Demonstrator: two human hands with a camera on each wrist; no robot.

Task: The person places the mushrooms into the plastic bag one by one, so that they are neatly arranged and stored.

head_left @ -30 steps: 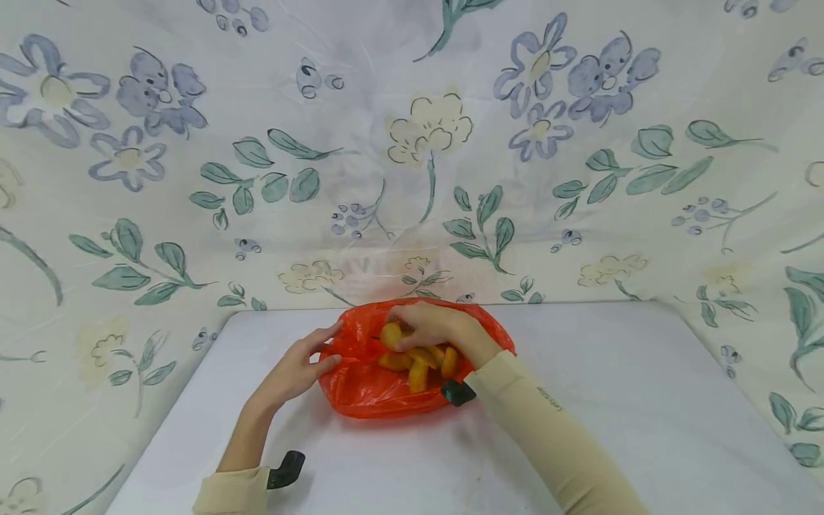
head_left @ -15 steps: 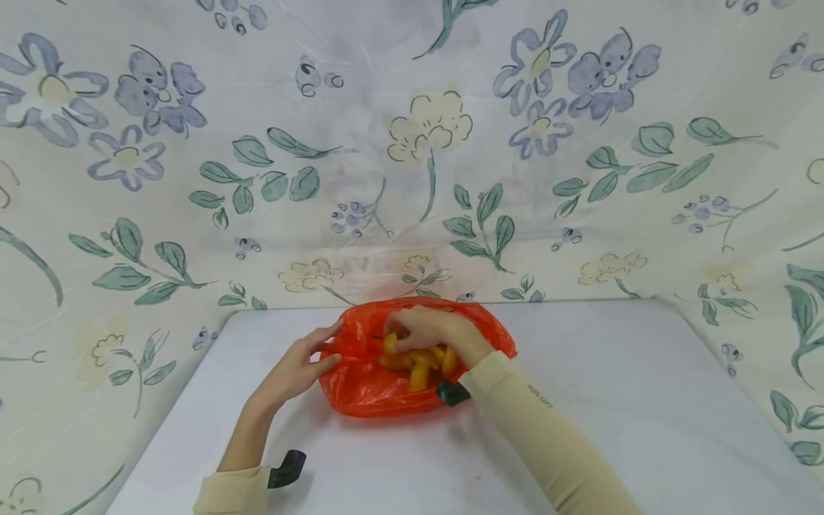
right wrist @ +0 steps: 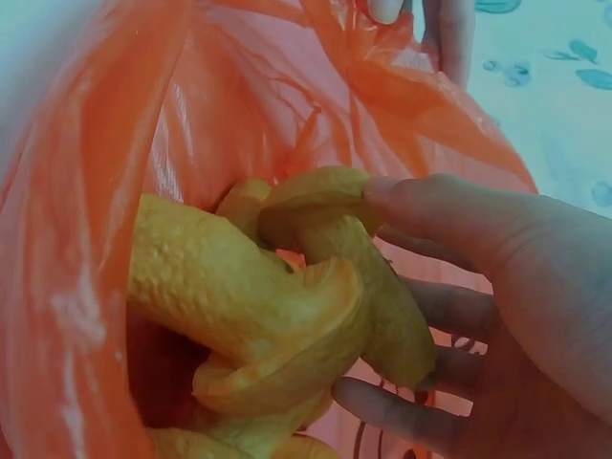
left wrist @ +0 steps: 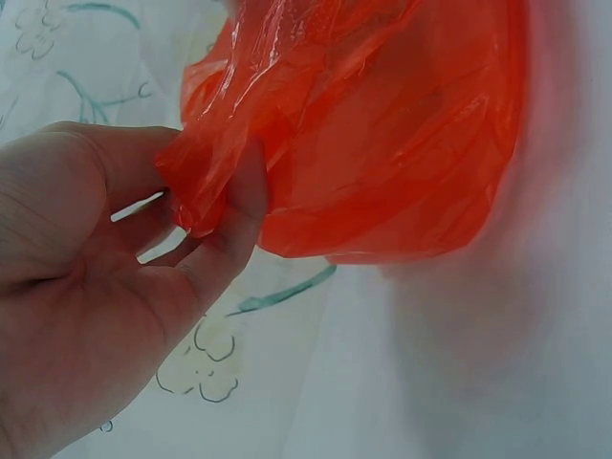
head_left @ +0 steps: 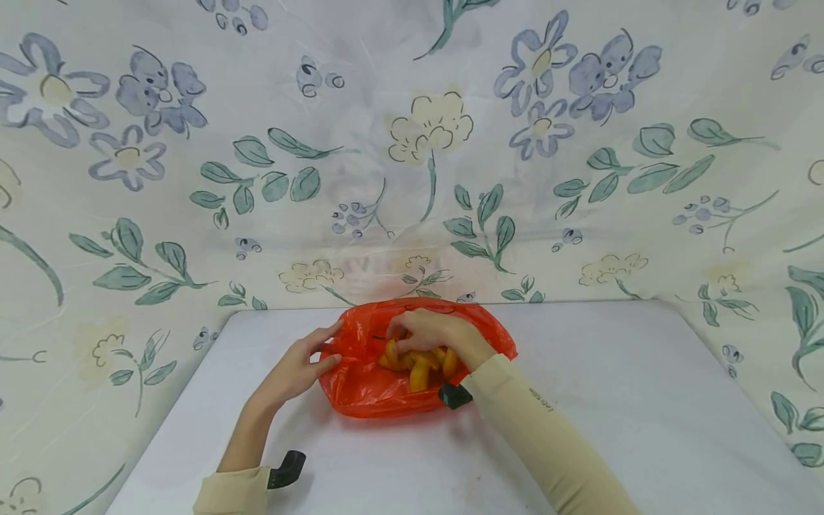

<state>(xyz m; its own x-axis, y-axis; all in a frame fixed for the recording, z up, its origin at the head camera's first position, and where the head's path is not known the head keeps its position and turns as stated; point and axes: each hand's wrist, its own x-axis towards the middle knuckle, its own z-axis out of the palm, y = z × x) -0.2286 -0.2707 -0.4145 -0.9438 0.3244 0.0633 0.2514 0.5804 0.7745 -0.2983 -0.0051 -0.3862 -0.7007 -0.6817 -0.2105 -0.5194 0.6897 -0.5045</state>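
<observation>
A red plastic bag [head_left: 367, 397] lies with its mouth spread, and several yellow mushrooms [head_left: 420, 375] are inside it. My left hand [head_left: 292, 368] pinches the bag's left edge; in the left wrist view the gathered plastic [left wrist: 206, 182] sits between thumb and fingers. Reaching into the bag from the right, my right hand [head_left: 425, 330] holds one yellow mushroom [right wrist: 387, 311]. Its thumb presses the cap while the fingers lie behind and beside the stem. A thicker mushroom [right wrist: 210, 277] with bumpy skin lies just left of the held one. Lower mushrooms are partly hidden.
The bag rests on a white table [head_left: 611, 400], near its back edge. A cloth with a flower print [head_left: 360, 143] hangs behind the table and at both sides. Dark wrist mounts [head_left: 286, 468] stick out by both cuffs.
My right hand has sunk slightly deeper into the bag with the mushroom, whose round cap faced up more plainly a second ago. The left hand has stayed in place.
</observation>
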